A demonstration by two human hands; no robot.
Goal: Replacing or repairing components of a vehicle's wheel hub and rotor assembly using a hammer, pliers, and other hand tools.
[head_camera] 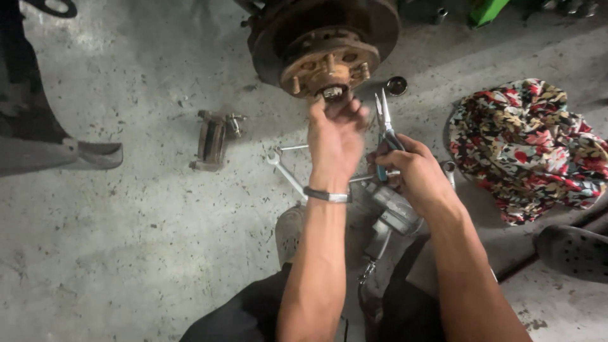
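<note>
My left hand (335,136) is reaching up, fingertips pinching the nut (333,93) at the centre of the rusty hub (329,63). My right hand (415,171) is gripping blue-handled pliers (385,126), tips pointing up, just beside the left. Under my wrists, wrenches (285,168) and a grey caliper (396,212) are lying on the concrete floor (126,240). Left of them, a brake-pad bracket (212,139) is sitting apart. Near the hub, a small socket (397,85); to the right, a flowered cloth (532,145).
</note>
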